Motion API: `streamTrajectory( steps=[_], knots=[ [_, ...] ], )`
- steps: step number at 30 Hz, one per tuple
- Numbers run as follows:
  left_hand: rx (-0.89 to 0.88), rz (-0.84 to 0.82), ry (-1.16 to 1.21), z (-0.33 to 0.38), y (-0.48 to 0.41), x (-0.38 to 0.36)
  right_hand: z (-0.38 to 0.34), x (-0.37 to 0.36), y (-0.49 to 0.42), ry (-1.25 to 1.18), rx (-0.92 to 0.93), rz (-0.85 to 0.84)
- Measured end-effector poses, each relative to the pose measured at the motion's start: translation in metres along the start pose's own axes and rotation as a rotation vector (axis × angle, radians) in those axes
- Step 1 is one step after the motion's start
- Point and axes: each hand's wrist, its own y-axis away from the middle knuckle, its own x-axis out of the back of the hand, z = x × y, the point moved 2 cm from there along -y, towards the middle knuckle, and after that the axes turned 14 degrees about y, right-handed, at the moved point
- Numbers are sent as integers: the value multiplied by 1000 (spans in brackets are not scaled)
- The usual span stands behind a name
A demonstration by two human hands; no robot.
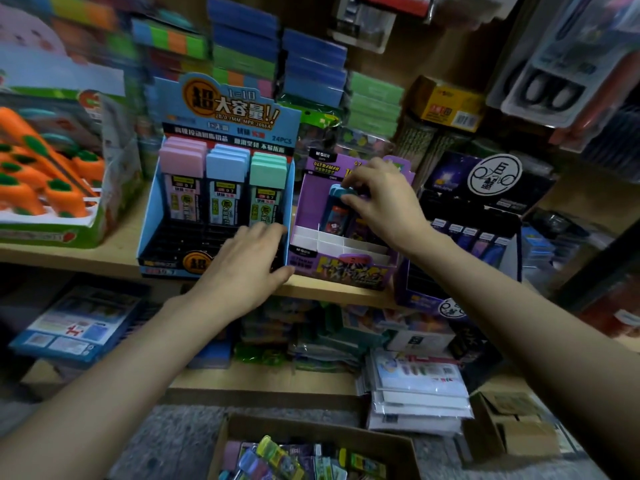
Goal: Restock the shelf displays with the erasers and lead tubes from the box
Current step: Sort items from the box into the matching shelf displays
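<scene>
A: Step?
B: The right hand (381, 199) pinches a lead tube (335, 216), seating it in the purple display (310, 202). The left hand (242, 271), fingers straight, braces the blue display (149, 216).
A: Next?
B: Probably release, then fetch from the box (401, 452).

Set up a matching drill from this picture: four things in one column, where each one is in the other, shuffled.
1. left hand
2. right hand
3. cardboard box
4. carrot erasers

A. far left of the shelf
B. on the floor below
C. pinching a blue-capped tube in the purple display
D. resting on the blue display front

Pairs: 1-D, 2-C, 3-B, 4-A
</scene>
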Motion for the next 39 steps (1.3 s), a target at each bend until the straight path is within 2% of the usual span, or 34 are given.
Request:
streamTrajectory(
  steps=[4, 6, 10, 13, 15, 21, 27, 30, 34, 39],
  knots=[
    [-69, 74, 10, 12, 4, 12, -5, 5, 3, 120, 17, -27],
    [-127, 103, 65, 21, 11, 17, -6, 12, 10, 105, 27, -20],
    [-173, -6, 137, 23, 36, 9, -5, 30, 62, 1, 36, -45],
    [-81, -161, 83, 9, 59, -20, -6, 33, 129, -104, 39, -163],
    [-2, -240, 107, -6, 79, -50, -4, 22, 175, -166, 8, -301],
    [283, -508, 189, -59, 155, -162, 9, -55, 300, -224, -244, -719],
    [491, -620, 292, -102, 231, -245, 3, -124, 411, -404, -534, -960],
    [516, -634, 198, -121, 263, -265, -8, -153, 460, -429, -629, -1079],
    [378, -804, 13, -137, 292, -280, -20, -183, 502, -332, -502, -1241],
    [284, -765, -38, -140, 303, -287, -17, -201, 526, -78, -256, -1326]
  ],
)
